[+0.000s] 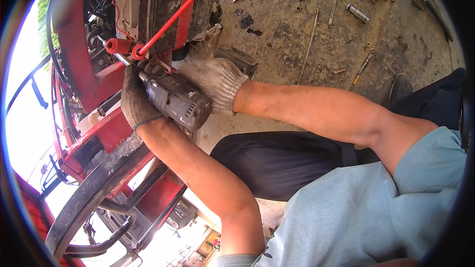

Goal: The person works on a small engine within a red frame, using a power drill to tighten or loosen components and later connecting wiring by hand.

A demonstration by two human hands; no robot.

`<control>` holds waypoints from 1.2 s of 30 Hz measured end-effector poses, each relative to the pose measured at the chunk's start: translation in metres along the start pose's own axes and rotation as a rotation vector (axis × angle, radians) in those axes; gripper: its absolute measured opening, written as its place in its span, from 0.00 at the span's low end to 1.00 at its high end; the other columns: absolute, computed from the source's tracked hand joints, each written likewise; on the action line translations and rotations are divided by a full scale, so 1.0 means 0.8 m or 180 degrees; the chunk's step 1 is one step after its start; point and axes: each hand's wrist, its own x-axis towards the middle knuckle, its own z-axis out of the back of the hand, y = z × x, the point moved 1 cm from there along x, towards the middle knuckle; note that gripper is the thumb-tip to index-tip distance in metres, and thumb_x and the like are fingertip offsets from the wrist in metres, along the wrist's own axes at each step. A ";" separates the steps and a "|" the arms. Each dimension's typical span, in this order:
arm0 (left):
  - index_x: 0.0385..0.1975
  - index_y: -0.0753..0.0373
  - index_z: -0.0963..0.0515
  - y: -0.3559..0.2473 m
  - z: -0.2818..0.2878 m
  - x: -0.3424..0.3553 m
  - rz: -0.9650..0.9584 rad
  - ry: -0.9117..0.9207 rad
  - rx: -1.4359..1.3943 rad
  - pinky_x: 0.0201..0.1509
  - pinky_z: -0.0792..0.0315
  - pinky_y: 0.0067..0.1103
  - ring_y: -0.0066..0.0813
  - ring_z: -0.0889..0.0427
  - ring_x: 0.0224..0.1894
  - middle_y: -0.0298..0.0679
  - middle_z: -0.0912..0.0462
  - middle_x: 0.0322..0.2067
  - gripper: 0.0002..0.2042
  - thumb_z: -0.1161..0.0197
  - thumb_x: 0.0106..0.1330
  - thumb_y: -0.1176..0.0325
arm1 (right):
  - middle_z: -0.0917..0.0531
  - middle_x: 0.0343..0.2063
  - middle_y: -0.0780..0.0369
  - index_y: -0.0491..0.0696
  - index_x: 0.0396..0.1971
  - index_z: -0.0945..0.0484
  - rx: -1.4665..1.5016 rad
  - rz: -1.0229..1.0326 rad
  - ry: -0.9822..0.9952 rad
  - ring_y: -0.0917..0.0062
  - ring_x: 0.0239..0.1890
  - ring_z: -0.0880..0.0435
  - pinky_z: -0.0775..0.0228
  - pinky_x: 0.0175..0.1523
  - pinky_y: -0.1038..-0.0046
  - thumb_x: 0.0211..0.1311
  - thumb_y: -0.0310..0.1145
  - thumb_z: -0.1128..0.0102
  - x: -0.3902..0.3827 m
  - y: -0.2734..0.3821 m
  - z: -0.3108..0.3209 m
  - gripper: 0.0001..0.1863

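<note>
My left hand (136, 96), in a dirty knit work glove, is closed around the front of a dark grey power wrench (180, 103). My right hand (213, 83), gloved too and slightly blurred, grips the wrench from its far side; the handle is hidden. A long shiny extension bar (122, 59) runs from the wrench's nose past my left fingers into the red machine (81, 64). Close to the bar sit a red cylindrical piece (118, 46) and a red rod (178, 12) with a ring at its lower end. Whatever the bar's tip meets is unclear.
Spread over the stained concrete floor (282, 34) are wrenches (333, 10), a socket (357, 13), a thin rod (308, 47), a screwdriver (363, 67) and several small fasteners. A dark curved tyre-like rim (94, 188) stands left of my left forearm. Dark-trousered legs (277, 160) are below my right arm.
</note>
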 end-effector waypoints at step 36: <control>0.52 0.67 0.22 0.006 -0.052 -0.001 -0.0129 -0.0117 -0.0249 0.53 0.18 0.38 0.43 0.14 0.46 0.48 0.13 0.45 0.15 0.50 0.79 0.63 | 0.16 0.53 0.59 0.47 0.58 0.24 -0.0309 0.0083 0.1172 0.70 0.57 0.17 0.26 0.64 0.63 0.72 0.48 0.44 0.033 0.028 0.062 0.24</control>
